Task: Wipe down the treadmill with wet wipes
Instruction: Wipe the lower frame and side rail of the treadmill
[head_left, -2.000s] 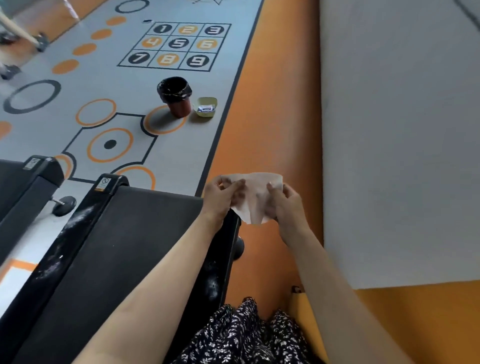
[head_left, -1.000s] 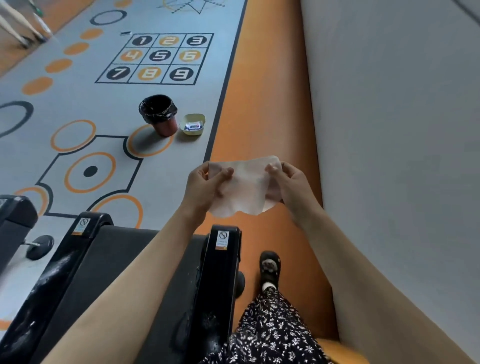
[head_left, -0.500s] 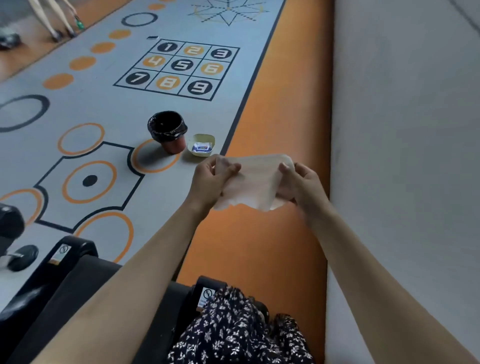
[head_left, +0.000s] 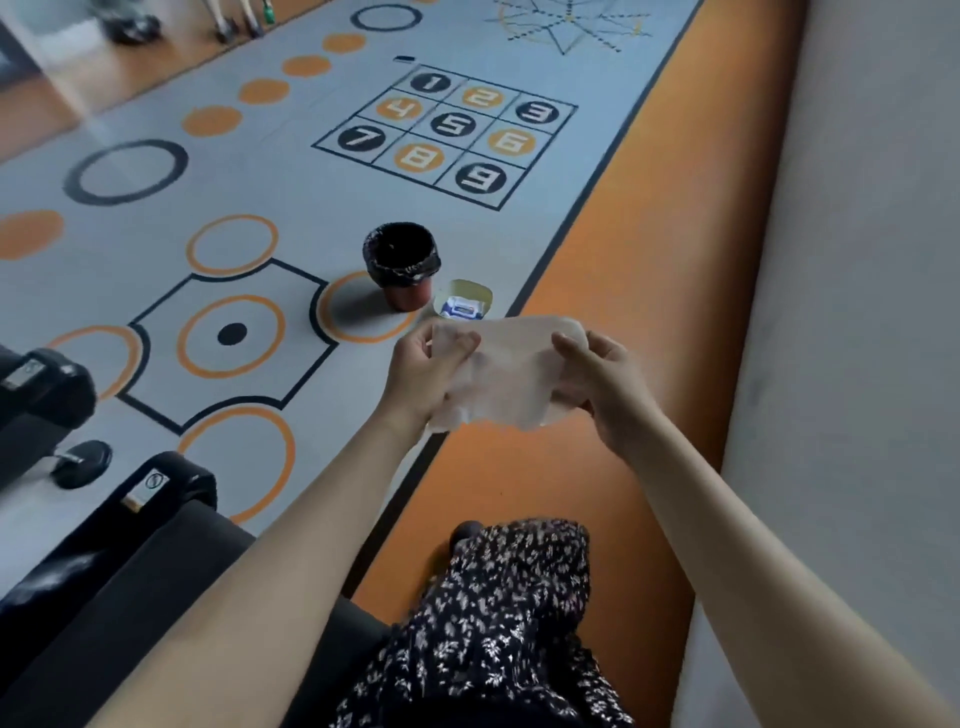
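Note:
A white wet wipe (head_left: 511, 371) is stretched out between both hands in front of me. My left hand (head_left: 426, 374) pinches its left edge and my right hand (head_left: 602, 379) pinches its right edge. The black treadmill (head_left: 109, 582) lies at the lower left, its rear end cap (head_left: 166, 486) bearing a small sticker. On the floor beyond the wipe sits a yellow tray holding a pack of wet wipes (head_left: 462, 304).
A small red bin with a black liner (head_left: 402, 265) stands beside the tray. A second black machine (head_left: 47, 389) and a round foot (head_left: 83, 462) are at the left edge. A grey wall (head_left: 857, 312) runs along the right. My patterned skirt (head_left: 498, 634) fills the bottom centre.
The view has swung away from the treadmill toward the bin and tray. Both hands keep hold of the wipe, which is now spread wider.

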